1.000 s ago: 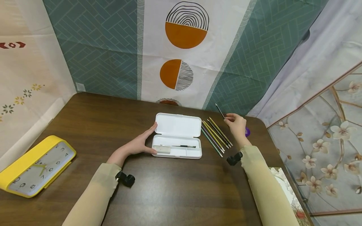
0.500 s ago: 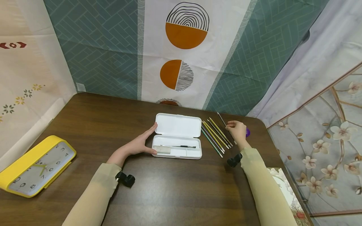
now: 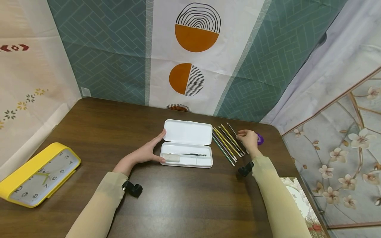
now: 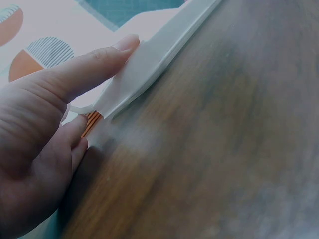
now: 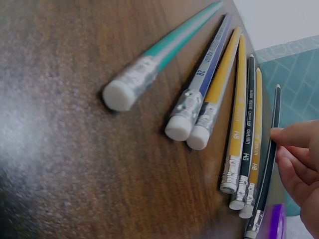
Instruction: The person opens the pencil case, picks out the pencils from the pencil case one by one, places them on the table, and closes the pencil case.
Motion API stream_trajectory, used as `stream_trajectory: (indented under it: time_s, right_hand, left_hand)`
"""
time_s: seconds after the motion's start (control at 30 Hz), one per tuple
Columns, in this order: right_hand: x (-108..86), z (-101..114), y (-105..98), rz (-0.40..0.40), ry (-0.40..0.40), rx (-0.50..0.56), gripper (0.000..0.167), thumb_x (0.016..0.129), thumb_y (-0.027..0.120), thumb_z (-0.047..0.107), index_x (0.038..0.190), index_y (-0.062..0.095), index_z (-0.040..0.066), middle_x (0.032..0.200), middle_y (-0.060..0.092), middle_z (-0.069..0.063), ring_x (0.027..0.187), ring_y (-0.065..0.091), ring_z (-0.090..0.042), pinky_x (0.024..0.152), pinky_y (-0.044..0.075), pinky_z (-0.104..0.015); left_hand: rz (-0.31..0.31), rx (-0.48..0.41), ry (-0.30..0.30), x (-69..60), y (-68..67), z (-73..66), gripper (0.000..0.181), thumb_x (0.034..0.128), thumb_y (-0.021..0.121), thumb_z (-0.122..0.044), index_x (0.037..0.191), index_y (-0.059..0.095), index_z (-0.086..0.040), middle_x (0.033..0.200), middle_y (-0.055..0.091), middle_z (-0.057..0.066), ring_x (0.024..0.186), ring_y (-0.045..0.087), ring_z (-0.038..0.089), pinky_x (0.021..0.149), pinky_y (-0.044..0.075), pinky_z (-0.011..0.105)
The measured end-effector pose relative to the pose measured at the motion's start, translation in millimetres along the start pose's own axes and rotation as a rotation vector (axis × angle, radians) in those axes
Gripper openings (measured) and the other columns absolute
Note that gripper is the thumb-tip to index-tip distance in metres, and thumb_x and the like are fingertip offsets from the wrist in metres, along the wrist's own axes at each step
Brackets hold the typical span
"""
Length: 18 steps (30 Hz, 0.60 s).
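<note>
My right hand [image 3: 249,140] pinches a dark pencil [image 5: 272,149] between thumb and fingertips, its tip pointing away. It is at the right end of a row of pencils: yellow ones [image 5: 235,112], a black one [image 5: 247,129], a purple one [image 5: 212,52] and a green one [image 5: 174,42], all with white erasers toward me. My left hand [image 3: 144,152] lies with fingers spread at the left end of an open white pencil case [image 3: 186,162]. Its thumb touches the tray's front corner, its fingertips the lid side. Inside the tray are a whitish eraser [image 3: 171,158] and a thin dark-gripped pen or brush [image 3: 190,154].
A purple round object [image 3: 260,139] sits just right of my right hand, partly hidden. A yellow clock [image 3: 38,175] stands at the left of the brown table [image 3: 178,205]. A floral-patterned item [image 3: 297,195] lies partly under the right forearm. Cloth-covered walls close off the back.
The right hand has lowered the dark pencil from a raised position down beside the row, moving slightly toward me. The left hand and the case have stayed in place.
</note>
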State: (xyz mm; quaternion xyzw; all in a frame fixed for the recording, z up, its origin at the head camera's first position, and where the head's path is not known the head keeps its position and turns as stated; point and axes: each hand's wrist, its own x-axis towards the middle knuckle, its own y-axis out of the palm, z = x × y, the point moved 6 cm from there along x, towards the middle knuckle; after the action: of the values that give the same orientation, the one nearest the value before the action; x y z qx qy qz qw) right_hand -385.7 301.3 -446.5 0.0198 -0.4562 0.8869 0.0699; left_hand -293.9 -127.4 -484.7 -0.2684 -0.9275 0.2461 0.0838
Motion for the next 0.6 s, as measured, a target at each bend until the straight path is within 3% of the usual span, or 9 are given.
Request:
stream_trajectory:
  time_s: [0.6]
  right_hand:
    - [-2.9,0.4,3.6,0.027,0.003,0.000,0.028,0.086,0.068,0.005,0.111,0.069,-0.008,0.101,0.073,-0.023,0.096,0.070,-0.037,0.088,0.053,-0.047]
  left_hand:
    - [-0.005,0.002,0.001,-0.1,0.5,-1.6,0.121,0.0739,0.087,-0.028,0.159,0.001,-0.018,0.166,-0.005,0.002,0.153,0.001,0.030,0.119,0.012,0.056]
